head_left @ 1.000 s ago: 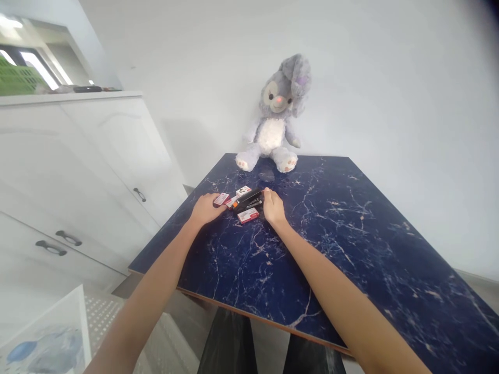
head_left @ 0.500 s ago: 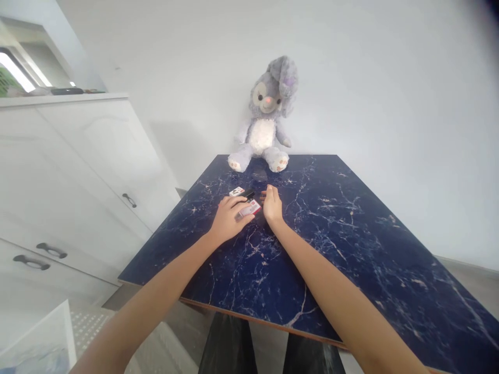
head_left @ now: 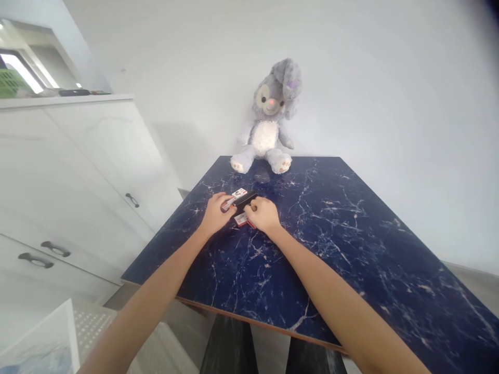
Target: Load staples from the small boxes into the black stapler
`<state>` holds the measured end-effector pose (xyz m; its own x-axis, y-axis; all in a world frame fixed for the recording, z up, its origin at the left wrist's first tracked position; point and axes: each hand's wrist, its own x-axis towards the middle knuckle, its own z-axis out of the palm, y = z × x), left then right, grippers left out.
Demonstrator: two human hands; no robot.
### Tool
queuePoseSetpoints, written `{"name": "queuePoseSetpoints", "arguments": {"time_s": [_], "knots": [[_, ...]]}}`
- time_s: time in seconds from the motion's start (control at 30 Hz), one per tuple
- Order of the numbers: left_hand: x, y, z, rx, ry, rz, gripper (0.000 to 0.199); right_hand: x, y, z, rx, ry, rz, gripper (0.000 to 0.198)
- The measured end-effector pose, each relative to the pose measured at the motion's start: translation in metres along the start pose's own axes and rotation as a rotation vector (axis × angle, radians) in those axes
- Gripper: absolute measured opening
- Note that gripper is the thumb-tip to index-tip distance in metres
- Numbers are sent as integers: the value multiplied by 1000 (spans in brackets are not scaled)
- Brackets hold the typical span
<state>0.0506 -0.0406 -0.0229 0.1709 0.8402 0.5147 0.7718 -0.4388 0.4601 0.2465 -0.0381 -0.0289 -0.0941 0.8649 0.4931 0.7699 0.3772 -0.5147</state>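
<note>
On the blue, white-veined worktop (head_left: 169, 241), our left hand (head_left: 219, 212) bends around a small red-and-white box (head_left: 226, 205); we can't tell whether its fingers grip. Next come a white box with a dark picture (head_left: 239, 193), a flat red-and-white box nearer us (head_left: 240, 219) and a long black bar-shaped tool (head_left: 245, 199). Our right hand (head_left: 265, 214) curls against the tool, its hold hidden. Packed this tightly, a brushing knuckle could knock a box askew.
</note>
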Motion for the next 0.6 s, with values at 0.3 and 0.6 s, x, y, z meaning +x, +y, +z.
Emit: {"name": "queuePoseSetpoints", "arguments": {"time_s": [0.3, 0.6], "knots": [[5, -13, -7, 68, -65, 25, 32, 1, 6, 6, -128, 22, 207, 21], [5, -32, -7, 179, -109, 5, 48, 10, 35, -6, 14, 161, 406, 17]]}}
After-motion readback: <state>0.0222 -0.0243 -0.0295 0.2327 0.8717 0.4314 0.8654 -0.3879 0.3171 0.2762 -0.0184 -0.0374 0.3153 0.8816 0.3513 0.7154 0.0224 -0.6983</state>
